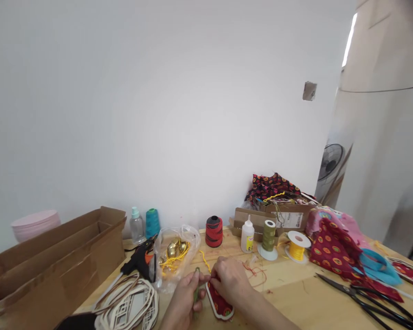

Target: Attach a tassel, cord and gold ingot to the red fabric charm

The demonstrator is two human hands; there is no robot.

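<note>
Left hand (183, 297) grips a slim green strip (196, 293) just left of the white-edged, red-patterned cloth panel (221, 305) — cloth already on, strip seemingly unattached — while the right hand (232, 277), its hold unclear, overlaps the panel's far end.

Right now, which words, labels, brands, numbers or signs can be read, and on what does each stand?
No text is readable.
White plastic bottle with pointed tip: yellow label, print too small to read.
Brown cardboard box by the wall: white paper label, print too blurred to read.
</note>
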